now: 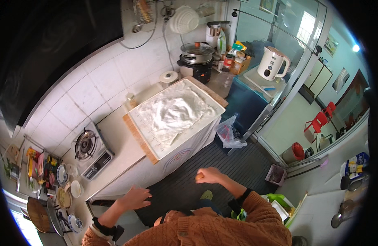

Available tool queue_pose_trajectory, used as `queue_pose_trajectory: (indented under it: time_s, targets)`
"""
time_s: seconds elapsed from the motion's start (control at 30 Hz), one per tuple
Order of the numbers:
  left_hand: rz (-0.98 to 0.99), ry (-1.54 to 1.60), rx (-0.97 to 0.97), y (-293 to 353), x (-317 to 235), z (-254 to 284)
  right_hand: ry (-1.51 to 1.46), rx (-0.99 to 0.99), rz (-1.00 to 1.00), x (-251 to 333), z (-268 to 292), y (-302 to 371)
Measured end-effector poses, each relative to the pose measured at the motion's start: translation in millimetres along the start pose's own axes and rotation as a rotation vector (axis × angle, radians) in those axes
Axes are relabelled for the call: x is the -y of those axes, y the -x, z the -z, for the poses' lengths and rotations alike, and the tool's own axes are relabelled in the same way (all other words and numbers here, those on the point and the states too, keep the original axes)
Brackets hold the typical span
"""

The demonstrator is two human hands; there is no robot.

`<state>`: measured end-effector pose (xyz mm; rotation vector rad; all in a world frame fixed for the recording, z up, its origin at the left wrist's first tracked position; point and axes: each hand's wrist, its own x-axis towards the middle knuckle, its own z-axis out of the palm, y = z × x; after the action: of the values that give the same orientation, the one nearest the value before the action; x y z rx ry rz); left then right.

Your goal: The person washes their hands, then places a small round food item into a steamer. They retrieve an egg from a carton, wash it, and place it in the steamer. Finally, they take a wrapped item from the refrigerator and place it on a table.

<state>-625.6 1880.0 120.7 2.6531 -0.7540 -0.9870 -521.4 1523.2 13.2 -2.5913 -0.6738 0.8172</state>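
My left hand (pixel 134 199) hovers over the floor near the counter's front, fingers apart and holding nothing. To its right my right hand (pixel 210 175) is closed, and a small orange-brown bit shows at its fingers; I cannot make out what it is. Beyond both hands, a white rectangular mat (pixel 162 151) lies on a wooden board (pixel 144 144) on the counter. Spread over the mat is a wide, uneven layer of white powder (pixel 176 110) that looks like flour. Neither hand touches it.
A gas burner (pixel 87 143) sits on the counter's left, with bowls (pixel 76 188) nearby. At the back stand a lidded pot (pixel 168 78) and an electric cooker (pixel 197 61). A white kettle (pixel 274 63) rests at the right; a plastic bag (pixel 230 134) hangs below.
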Motion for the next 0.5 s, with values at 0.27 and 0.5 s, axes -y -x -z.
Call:
queue_pose_trajectory:
  time_s: [0.27,0.5]
  targets:
    - [-0.133,0.162,-0.368,-170,-44,244,-0.741,-0.215,-0.020,-146,178,30]
    - [-0.178,0.121,-0.667,-290,-36,411,-0.922,-0.436,0.276,-143,367,-20]
